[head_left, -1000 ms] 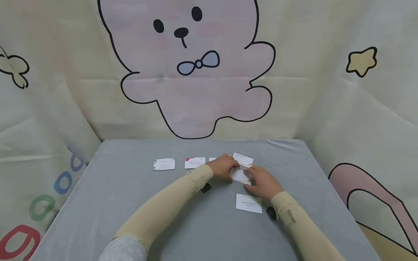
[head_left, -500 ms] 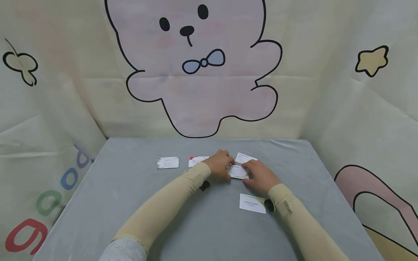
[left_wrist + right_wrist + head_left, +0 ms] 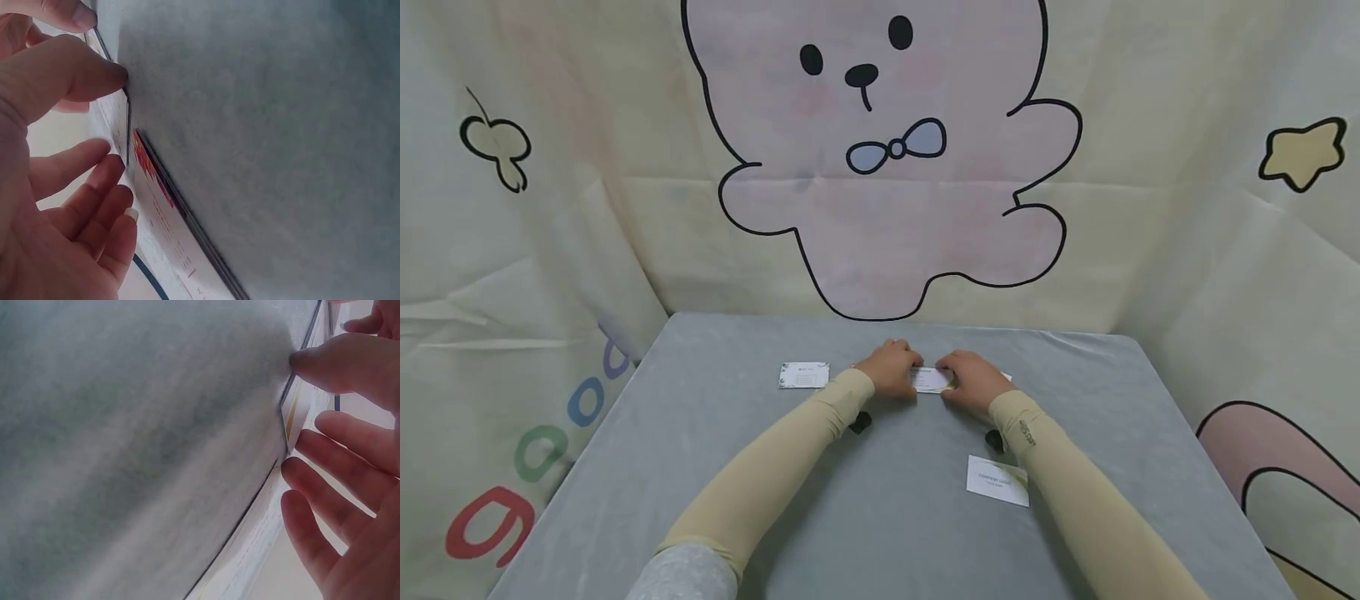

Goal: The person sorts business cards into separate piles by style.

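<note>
We hold one business card between both hands: left hand pinches its left end, right hand its right end, low over the grey worktop. A floral card lies left of it, another card nearer us. Judged: the held card is not yet set down, and the two loose cards lie apart.

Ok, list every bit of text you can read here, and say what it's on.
"good": big coloured letters on the backdrop, partly hidden by the table.
Near card: two printed lines, too small to read.
Left card: print too small to read.
Card held by the left hand and right hand: print blurred.
Red-flowered card: lines blurred.
Right sleeve: small logo, unreadable.
</note>
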`<state>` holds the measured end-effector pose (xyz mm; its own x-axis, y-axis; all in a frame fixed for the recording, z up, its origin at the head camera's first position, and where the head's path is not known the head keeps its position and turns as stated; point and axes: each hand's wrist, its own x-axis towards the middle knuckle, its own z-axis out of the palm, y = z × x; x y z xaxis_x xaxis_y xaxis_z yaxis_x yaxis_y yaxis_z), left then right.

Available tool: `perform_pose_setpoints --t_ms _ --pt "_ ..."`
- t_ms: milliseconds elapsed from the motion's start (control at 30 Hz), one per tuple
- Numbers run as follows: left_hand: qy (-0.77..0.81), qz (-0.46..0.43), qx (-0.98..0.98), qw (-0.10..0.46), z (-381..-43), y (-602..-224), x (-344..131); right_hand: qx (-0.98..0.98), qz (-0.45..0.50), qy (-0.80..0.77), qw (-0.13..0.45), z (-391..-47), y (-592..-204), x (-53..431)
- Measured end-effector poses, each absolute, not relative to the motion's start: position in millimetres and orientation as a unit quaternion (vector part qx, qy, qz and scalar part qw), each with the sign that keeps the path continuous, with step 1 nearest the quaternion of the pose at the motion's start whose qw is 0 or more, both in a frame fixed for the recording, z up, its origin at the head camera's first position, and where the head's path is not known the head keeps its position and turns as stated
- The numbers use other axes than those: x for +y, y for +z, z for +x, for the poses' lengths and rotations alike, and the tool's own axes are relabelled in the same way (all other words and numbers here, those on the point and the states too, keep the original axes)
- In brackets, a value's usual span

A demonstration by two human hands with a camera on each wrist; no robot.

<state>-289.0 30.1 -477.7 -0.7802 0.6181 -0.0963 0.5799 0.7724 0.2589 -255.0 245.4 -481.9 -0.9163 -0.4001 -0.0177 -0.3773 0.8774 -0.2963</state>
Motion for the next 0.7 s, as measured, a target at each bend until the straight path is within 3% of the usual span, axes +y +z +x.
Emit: perform_pose_setpoints --t_ms 367,700 --pt "0.107 0.323 0.936 0.088 -288.9 -479.8 34.5 0.969 -0.191 -0.147 0.048 -251.8 -483.9 249.3" --pt "0.084 0.361 0.925 0.087 -294.2 -464.9 75.7 0.970 -0.149 -0.190 0.020 -243.4 -488.7 296.0"
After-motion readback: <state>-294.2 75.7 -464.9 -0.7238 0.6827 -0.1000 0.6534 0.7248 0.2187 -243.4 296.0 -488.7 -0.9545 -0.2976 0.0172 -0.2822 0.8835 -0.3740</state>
